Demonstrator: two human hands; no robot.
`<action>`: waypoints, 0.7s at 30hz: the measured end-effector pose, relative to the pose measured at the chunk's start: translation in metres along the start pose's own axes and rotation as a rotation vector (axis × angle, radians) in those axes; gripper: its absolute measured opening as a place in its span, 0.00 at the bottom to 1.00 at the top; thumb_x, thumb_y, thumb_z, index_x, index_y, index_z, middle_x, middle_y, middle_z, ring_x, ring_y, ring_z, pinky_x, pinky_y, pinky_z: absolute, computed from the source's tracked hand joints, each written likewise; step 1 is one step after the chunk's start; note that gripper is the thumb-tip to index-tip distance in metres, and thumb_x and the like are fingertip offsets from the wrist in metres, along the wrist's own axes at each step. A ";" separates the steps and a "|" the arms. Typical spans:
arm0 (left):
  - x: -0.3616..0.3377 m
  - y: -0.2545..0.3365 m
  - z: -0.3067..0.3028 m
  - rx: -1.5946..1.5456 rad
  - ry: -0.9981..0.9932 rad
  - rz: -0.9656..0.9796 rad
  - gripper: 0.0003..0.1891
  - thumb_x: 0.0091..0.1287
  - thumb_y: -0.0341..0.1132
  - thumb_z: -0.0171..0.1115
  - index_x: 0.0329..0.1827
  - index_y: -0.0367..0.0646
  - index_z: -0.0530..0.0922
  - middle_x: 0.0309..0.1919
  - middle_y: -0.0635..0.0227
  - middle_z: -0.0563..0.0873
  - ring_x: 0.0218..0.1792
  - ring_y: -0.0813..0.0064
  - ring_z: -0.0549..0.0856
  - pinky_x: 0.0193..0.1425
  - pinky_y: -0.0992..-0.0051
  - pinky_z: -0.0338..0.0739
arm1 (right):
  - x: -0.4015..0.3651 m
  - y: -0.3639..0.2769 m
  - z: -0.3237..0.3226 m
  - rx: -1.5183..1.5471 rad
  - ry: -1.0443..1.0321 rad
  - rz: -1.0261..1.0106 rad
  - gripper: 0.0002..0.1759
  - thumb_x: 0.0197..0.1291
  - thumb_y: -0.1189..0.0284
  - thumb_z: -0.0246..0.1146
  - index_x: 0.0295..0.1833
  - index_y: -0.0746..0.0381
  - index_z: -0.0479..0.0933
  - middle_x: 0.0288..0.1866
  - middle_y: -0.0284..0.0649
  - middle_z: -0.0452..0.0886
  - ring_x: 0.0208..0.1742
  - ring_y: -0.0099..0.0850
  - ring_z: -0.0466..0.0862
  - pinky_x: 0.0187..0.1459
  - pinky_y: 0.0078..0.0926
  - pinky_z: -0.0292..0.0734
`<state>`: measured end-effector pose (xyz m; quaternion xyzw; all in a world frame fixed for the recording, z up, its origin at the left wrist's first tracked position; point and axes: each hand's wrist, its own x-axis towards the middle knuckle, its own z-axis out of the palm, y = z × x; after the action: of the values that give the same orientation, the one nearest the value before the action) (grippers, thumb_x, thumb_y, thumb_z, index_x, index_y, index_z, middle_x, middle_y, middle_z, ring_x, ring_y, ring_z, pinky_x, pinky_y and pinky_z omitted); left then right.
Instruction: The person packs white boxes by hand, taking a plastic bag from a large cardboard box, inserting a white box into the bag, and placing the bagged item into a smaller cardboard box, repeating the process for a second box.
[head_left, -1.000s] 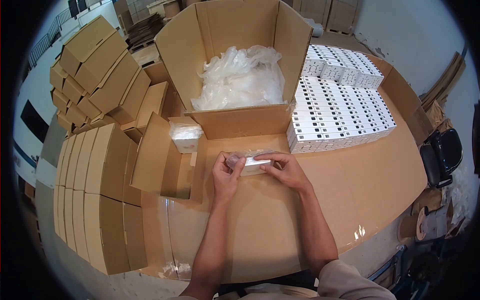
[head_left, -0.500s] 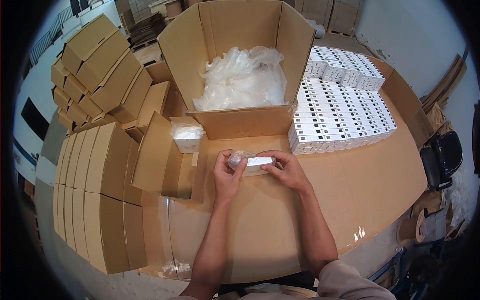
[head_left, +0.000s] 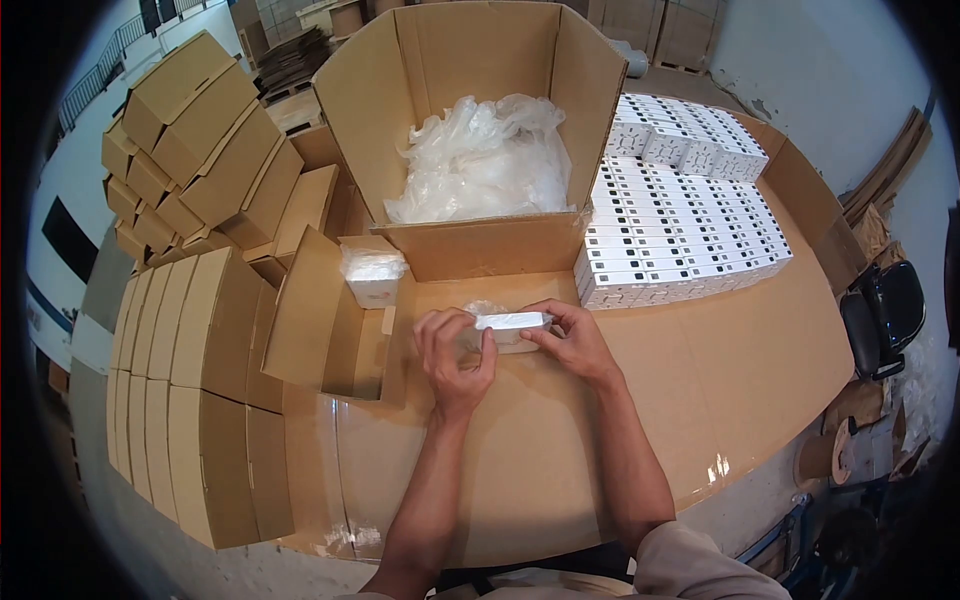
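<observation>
A small white box (head_left: 512, 322) in a clear plastic bag is held above the cardboard surface in front of me. My right hand (head_left: 572, 342) grips its right end between thumb and fingers. My left hand (head_left: 455, 360) is at the left end, with its fingers lifted and apart and its thumb upright by the front of the box. Loose film of the bag (head_left: 484, 308) bunches behind and left of the box. Left of my hands, an open brown carton (head_left: 335, 345) contains bagged white boxes (head_left: 374, 275) at its far end.
A large open carton (head_left: 480, 245) at the back holds a heap of clear plastic bags (head_left: 485, 160). Rows of white boxes (head_left: 685, 235) are stacked at the right. Brown cartons (head_left: 185, 370) are stacked on the left, with more (head_left: 200, 140) piled behind. A black chair (head_left: 882, 312) stands beyond the right edge.
My left hand has loosened from the bag and shifted slightly left, its fingers spreading. The right hand keeps its hold on the box, which has barely moved.
</observation>
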<state>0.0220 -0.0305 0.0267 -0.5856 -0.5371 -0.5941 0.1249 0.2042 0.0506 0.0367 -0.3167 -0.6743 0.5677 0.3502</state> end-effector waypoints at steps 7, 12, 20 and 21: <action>0.002 0.008 0.004 0.019 -0.190 -0.008 0.15 0.58 0.28 0.77 0.49 0.47 0.89 0.45 0.71 0.92 0.51 0.61 0.82 0.59 0.61 0.73 | 0.000 0.002 -0.002 0.016 -0.029 -0.018 0.14 0.68 0.76 0.72 0.56 0.68 0.84 0.49 0.38 0.89 0.50 0.24 0.87 0.52 0.25 0.83; 0.001 0.003 0.003 -0.009 -0.187 -0.087 0.13 0.59 0.31 0.78 0.47 0.46 0.89 0.43 0.70 0.92 0.48 0.63 0.84 0.58 0.63 0.72 | -0.002 0.001 -0.002 0.009 -0.019 0.000 0.13 0.67 0.76 0.72 0.55 0.69 0.84 0.48 0.39 0.90 0.50 0.24 0.88 0.51 0.25 0.82; -0.001 -0.001 0.005 -0.173 -0.175 -0.308 0.14 0.58 0.30 0.81 0.46 0.43 0.87 0.41 0.67 0.90 0.47 0.64 0.86 0.54 0.63 0.78 | -0.001 0.003 -0.002 -0.042 0.013 -0.005 0.18 0.64 0.78 0.74 0.59 0.65 0.84 0.53 0.36 0.89 0.50 0.24 0.87 0.51 0.26 0.82; -0.001 0.000 0.004 -0.213 -0.179 -0.351 0.14 0.59 0.30 0.80 0.46 0.42 0.86 0.41 0.67 0.90 0.47 0.64 0.86 0.53 0.64 0.79 | 0.000 0.003 -0.002 -0.062 0.033 -0.056 0.20 0.63 0.78 0.74 0.60 0.64 0.84 0.54 0.35 0.89 0.51 0.24 0.87 0.52 0.26 0.81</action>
<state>0.0245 -0.0275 0.0250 -0.5434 -0.5738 -0.6059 -0.0910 0.2058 0.0516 0.0340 -0.3177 -0.6945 0.5311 0.3669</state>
